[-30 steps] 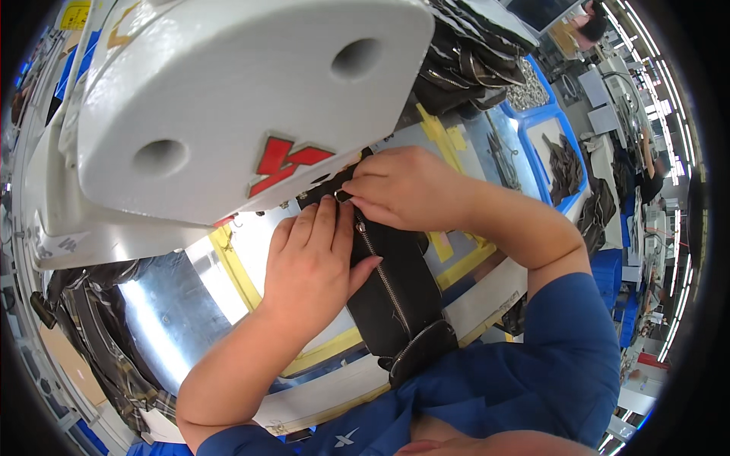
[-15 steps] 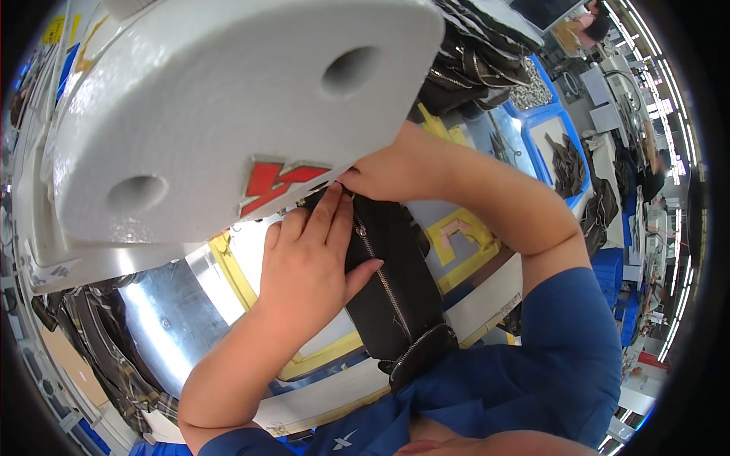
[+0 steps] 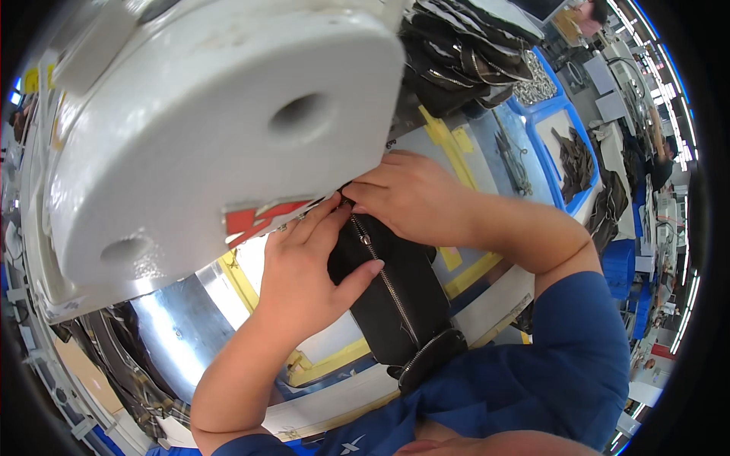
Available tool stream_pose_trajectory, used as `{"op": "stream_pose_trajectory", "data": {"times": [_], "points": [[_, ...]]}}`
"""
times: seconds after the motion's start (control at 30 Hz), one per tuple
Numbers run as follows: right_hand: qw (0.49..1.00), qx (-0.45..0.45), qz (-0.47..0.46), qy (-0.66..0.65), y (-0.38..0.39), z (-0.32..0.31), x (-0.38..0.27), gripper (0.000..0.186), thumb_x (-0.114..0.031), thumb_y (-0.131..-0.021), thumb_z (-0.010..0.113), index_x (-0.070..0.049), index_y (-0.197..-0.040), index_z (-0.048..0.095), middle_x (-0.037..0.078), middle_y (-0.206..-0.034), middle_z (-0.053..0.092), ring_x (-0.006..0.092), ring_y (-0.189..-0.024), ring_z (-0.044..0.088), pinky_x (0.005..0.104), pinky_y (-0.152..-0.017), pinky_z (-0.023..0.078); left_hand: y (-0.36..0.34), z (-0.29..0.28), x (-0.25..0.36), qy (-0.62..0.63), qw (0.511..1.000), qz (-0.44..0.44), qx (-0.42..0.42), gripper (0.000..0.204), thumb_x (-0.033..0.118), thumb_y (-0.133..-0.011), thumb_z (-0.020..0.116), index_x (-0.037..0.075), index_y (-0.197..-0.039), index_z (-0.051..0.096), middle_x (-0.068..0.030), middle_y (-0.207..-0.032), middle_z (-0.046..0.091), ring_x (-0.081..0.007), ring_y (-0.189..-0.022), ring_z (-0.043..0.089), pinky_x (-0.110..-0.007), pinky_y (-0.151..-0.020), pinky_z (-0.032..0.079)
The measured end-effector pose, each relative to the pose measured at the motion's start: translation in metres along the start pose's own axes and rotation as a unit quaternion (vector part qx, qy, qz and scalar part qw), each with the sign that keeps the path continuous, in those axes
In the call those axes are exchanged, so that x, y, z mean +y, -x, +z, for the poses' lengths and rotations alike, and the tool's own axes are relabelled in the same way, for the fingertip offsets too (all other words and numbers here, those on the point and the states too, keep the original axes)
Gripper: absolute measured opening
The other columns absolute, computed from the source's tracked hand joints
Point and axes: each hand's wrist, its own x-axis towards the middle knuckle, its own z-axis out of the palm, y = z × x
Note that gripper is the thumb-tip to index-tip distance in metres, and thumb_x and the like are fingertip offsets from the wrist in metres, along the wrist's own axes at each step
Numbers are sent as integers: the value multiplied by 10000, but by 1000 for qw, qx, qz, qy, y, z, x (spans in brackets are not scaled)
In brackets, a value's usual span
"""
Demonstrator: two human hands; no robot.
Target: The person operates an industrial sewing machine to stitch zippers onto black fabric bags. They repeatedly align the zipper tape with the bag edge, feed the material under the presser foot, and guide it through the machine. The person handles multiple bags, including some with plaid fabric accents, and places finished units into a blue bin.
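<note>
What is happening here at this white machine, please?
A person in a blue shirt is handling a black piece with a zipper at the white machine. The left hand lies on the piece; the right hand has its fingertips near its far end. The machine and fingers hide that end. More dark zippered pieces lie piled beyond.
</note>
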Motion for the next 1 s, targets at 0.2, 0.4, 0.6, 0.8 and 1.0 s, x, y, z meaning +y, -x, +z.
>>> {"op": "stream_pose_trajectory", "data": {"times": [0.2,0.4,0.6,0.8,1.0], "points": [[1000,2,-6,13,0,2,2,193,-158,-885,664,-54,-1037,721,63,-1022,693,261,-993,687,412,-908,543,2,5,-3,-40,998,37,34,653,290,-752,886,-44,-1277,687,-205,-1364,669,-346,-974,684,-431,-899,532],[1000,-22,1,17,-1,0,4,248,-210,-896,726,-61,-1092,753,40,-1040,706,239,-994,685,392,-905,531,-3,0,-1,-39,999,35,12,635,272,-745,886,-67,-1245,691,-229,-1330,680,-358,-1008,692,-436,-904,540],[1000,17,-4,17,3,2,6,232,-211,-896,722,-64,-1074,753,36,-995,690,237,-978,680,398,-899,525,-6,-1,0,-8,1000,23,0,617,285,-763,879,-74,-1227,689,-257,-1314,687,-386,-1050,699,-458,-938,538],[999,46,-7,10,3,15,8,220,-208,-891,722,-74,-1062,756,35,-1012,699,242,-955,688,405,-881,530,-7,-3,9,-59,998,11,3,576,285,-803,853,-72,-1222,685,-252,-1289,701,-395,-1029,702,-465,-935,539],[999,20,12,28,-15,24,0,133,-185,-867,686,-96,-943,748,46,-967,718,248,-930,705,400,-865,531,-11,-17,27,-72,990,-116,-40,573,246,-830,829,-87,-1272,681,-253,-1369,673,-419,-1198,672,-445,-1042,518]]}}
